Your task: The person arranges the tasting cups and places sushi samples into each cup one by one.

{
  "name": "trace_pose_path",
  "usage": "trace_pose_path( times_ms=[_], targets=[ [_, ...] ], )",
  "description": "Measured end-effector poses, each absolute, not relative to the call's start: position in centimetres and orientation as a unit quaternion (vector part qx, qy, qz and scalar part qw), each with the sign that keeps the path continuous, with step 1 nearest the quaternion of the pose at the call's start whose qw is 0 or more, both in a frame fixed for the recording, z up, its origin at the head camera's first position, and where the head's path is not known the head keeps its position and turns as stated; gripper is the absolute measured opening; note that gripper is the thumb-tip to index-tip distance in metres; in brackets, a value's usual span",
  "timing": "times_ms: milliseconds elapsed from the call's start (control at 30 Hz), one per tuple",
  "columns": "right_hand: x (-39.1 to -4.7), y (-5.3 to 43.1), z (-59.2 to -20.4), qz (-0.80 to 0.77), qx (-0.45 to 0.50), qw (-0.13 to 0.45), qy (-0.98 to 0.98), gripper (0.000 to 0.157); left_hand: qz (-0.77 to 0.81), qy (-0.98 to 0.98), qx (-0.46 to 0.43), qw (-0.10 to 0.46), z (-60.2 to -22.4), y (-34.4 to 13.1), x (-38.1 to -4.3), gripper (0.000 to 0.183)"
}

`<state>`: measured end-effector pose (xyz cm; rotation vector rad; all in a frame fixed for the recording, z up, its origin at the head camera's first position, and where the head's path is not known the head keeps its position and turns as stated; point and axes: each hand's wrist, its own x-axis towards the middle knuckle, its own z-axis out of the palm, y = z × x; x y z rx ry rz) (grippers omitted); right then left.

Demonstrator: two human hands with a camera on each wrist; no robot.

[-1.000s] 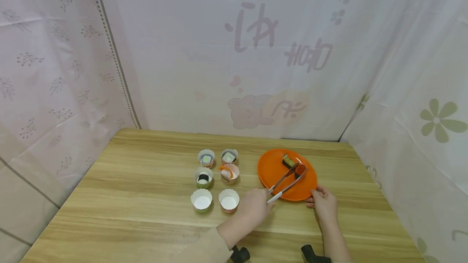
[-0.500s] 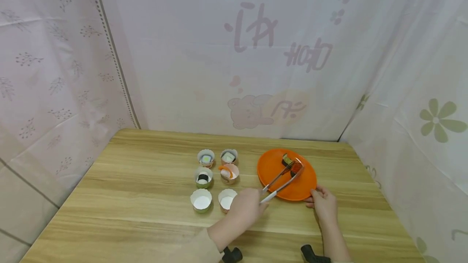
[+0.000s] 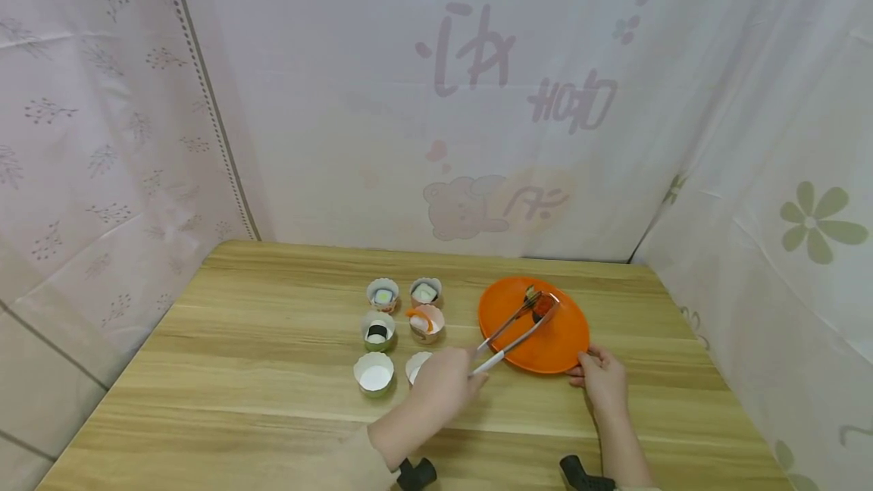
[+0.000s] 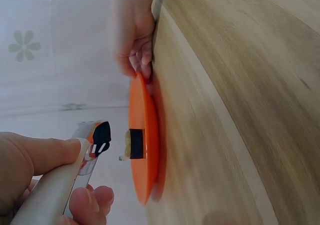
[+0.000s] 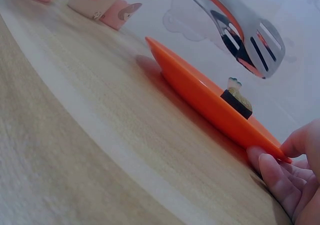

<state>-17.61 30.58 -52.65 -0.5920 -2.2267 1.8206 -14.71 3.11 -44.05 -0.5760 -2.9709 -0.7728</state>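
My left hand holds a pair of metal tongs with white handles. Between the tong tips is a piece of sushi with red roe, its black seaweed wrap showing in the left wrist view. Both wrist views have it raised above the orange plate. A second sushi, yellowish-green on top with a black wrap, sits on that plate. My right hand pinches the plate's near right rim, thumb above and fingers underneath.
Several scalloped paper cups stand in two columns left of the plate. The back ones hold sushi pieces, among them a shrimp sushi. A front cup shows a bare white bottom; its neighbour is partly hidden by my left hand. Patterned curtains enclose the wooden table.
My left hand has drawn back toward the left with the tongs, carrying the roe sushi leftward and up off the plate. My right hand stays at the plate's rim.
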Motion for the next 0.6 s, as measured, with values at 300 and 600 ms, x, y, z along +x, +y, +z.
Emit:
trace_pose_path(
  times_ms=[300, 600],
  targets=[
    [-17.7, 30.5, -52.5, 0.612, -0.206, 0.095, -0.758, 0.044, -0.220, -0.957, -0.186, 0.027, -44.0, 1.4, -14.7, 0.035],
    [-17.6, 30.6, -52.6, 0.617, -0.206, 0.099, -0.753, 0.042, -0.255, -0.946, -0.200, 0.027, -43.9, -0.6, -14.4, 0.030]
  ],
)
